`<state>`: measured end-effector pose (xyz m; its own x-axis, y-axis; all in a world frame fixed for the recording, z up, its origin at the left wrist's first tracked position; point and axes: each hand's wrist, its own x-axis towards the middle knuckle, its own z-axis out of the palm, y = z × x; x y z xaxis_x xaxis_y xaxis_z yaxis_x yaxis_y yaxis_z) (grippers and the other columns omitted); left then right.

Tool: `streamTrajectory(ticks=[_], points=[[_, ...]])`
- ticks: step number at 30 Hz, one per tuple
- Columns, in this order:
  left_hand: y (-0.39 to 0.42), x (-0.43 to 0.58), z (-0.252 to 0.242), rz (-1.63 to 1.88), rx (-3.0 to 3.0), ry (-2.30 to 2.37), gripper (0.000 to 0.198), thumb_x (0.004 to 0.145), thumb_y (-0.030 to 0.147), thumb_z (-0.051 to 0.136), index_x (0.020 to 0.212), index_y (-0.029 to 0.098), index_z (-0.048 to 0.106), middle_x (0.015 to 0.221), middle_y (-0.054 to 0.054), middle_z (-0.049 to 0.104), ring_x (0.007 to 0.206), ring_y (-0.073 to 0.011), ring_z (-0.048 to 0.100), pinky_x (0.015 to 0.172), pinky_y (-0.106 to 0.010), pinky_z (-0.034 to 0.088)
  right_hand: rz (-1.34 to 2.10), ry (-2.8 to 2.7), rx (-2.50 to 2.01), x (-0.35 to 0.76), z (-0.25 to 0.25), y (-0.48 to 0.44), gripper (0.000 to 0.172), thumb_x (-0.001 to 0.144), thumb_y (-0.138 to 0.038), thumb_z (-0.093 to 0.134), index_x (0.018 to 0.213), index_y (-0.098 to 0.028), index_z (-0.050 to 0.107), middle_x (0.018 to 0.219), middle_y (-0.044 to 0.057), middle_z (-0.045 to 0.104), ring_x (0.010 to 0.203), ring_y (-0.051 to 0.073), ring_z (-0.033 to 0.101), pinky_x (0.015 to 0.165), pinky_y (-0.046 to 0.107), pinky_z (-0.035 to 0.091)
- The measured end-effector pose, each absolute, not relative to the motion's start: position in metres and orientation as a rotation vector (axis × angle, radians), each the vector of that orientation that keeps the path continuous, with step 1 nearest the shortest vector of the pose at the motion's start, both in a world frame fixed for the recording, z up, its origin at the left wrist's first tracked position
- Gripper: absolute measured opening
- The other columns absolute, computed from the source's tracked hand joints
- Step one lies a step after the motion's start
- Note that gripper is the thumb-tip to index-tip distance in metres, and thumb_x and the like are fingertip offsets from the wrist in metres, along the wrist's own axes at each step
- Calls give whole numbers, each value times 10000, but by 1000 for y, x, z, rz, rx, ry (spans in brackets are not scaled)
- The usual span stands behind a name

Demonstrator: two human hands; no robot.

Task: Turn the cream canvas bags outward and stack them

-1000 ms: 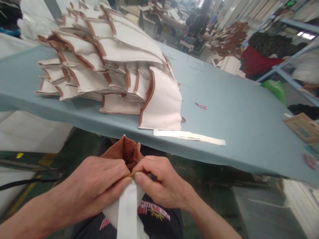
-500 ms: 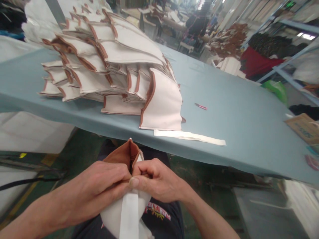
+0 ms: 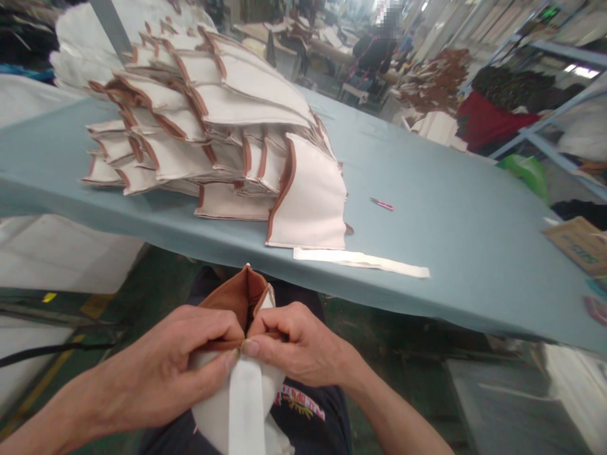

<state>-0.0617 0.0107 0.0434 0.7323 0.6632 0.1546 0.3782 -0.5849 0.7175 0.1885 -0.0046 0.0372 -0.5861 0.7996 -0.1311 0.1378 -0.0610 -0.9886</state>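
Note:
Over my lap is a sewn fabric pouch point(image 3: 227, 294), off-white on one face with brown lining showing at its open mouth. My left hand point(image 3: 190, 354) pinches the pouch's brown edge between thumb and fingers. Close against it, my right hand point(image 3: 294, 344) grips the same edge, its thumb at the top end of a white strip point(image 3: 246, 404). That strip hangs down over the pouch's off-white face. The fingertips of both hands nearly meet, and what lies under them is hidden.
A blue-covered table point(image 3: 450, 234) stands ahead, bearing a tall pile of similar pouches point(image 3: 246, 95). Another white strip point(image 3: 360, 259) lies near its front edge, with pink-handled thread snips point(image 3: 382, 204) beyond. A cardboard piece point(image 3: 576, 243) is at right; a person point(image 3: 374, 54) sits in the background.
My left thumb has slid back and down a little, baring more brown edge. The right hand has shifted slightly left, still gripping the pouch.

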Motion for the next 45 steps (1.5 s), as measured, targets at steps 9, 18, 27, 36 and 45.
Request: streamTrajectory(ticks=[9,18,27,36,45], points=[[15,-57,43,500,2199,793,299,1054,217,576,758,235,617,664,87,611,562,-97,547,556,-208,404,1578,-1853,-1026,192,44,-3,310,1027,-358,684,774,-227,560,650,-88,428,602,98,369,597,244,298],[20,-64,42,356,2009,856,473,1197,423,476,804,235,658,730,54,669,663,-129,666,631,-184,508,1361,-1925,-1084,195,32,-9,245,1027,-273,688,800,-226,613,705,-65,535,619,108,453,642,250,357],[25,-68,29,185,1848,851,540,1208,535,406,781,233,538,709,46,509,621,-135,508,542,-217,395,1102,-2073,-1105,196,22,-10,237,1120,-313,681,909,-215,726,837,23,778,743,157,682,742,264,458],[30,-54,40,268,1884,816,511,1173,478,463,728,231,510,662,61,469,581,-117,480,512,-206,361,1100,-2051,-1166,198,21,-10,227,1107,-280,705,893,-213,739,825,13,778,727,153,685,734,264,470],[19,-51,37,464,2153,774,492,1192,340,512,714,224,523,630,83,550,554,-92,538,537,-224,364,1107,-1999,-1085,201,15,-17,276,1135,-329,667,894,-209,727,805,12,751,709,148,657,727,258,466]])
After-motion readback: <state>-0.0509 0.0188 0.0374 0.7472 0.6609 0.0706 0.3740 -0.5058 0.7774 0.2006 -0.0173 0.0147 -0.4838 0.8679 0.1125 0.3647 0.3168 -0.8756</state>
